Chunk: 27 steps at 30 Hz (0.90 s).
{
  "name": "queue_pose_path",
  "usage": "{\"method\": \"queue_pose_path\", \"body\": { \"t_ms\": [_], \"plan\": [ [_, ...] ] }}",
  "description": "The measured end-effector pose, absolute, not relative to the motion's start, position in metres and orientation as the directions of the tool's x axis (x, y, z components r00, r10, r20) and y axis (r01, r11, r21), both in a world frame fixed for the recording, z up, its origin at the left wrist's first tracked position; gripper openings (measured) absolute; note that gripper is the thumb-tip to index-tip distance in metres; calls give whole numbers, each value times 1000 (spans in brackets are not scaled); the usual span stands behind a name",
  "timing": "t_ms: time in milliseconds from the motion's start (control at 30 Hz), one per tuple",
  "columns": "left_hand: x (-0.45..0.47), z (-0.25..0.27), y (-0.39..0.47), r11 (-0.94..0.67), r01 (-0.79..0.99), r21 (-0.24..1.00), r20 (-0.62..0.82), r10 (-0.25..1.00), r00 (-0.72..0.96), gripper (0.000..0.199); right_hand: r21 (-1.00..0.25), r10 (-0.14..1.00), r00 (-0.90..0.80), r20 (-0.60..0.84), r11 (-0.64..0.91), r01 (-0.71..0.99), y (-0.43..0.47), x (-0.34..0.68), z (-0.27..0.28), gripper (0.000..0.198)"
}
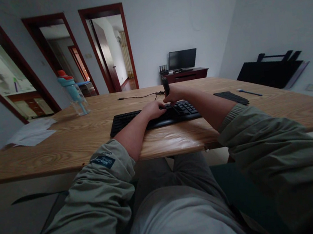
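A black keyboard [186, 108] lies along the front of the wooden table. On its middle keys is my left hand [154, 110], fingers bent together against the keyboard, thumb towards the right. Just beyond, my right hand [175, 93] is closed around an upright black tool with a thick handle [166, 86]. The tool's lower end points down at the keys, hidden by my fingers; its exact kind is unclear. Behind the keyboard runs a thin black cable [138, 96], bunched near my right hand.
Right of the keyboard lie a dark flat ridged piece [232, 98] and a thin blue-handled brush [250, 92]. At the left of the table [97, 138] stand a clear bottle with a red and blue top [74, 92] and white papers [32, 132].
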<state>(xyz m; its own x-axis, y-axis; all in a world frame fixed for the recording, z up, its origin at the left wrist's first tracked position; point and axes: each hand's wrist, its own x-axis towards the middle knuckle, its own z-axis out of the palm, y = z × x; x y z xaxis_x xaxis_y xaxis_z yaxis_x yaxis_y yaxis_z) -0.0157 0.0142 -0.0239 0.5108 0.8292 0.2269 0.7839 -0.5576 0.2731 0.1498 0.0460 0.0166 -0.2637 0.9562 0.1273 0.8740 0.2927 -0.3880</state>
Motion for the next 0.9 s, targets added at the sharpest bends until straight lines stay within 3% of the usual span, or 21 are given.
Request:
{"method": "queue_pose_path", "body": {
  "t_ms": [167, 300, 433, 533, 733, 900],
  "plan": [
    [-15, -22, 14, -580, 780, 234, 231, 812, 535, 30, -424, 962, -243, 126, 274, 863, 48, 151, 18, 18],
    [-15, -22, 14, -561, 794, 234, 224, 826, 518, 30, -452, 937, -200, 285, 315, 835, 43, 151, 7, 15],
    [-15, -24, 17, -536, 809, 241, 212, 843, 495, 31, -776, 939, -44, 340, 306, 552, 32, 136, -15, 14],
    [-15, -26, 20, -526, 814, 246, 208, 849, 485, 35, -915, 950, 50, 307, 280, 291, 27, 123, -26, 17],
    [-14, -31, 22, -505, 829, 239, 231, 859, 457, 40, -969, 918, 314, 242, 210, 130, 32, 111, -26, 23],
    [-12, -35, 21, -492, 853, 176, 271, 857, 438, 50, -935, 877, 354, 325, 242, 257, 42, 108, -33, 19]
  ]
}}
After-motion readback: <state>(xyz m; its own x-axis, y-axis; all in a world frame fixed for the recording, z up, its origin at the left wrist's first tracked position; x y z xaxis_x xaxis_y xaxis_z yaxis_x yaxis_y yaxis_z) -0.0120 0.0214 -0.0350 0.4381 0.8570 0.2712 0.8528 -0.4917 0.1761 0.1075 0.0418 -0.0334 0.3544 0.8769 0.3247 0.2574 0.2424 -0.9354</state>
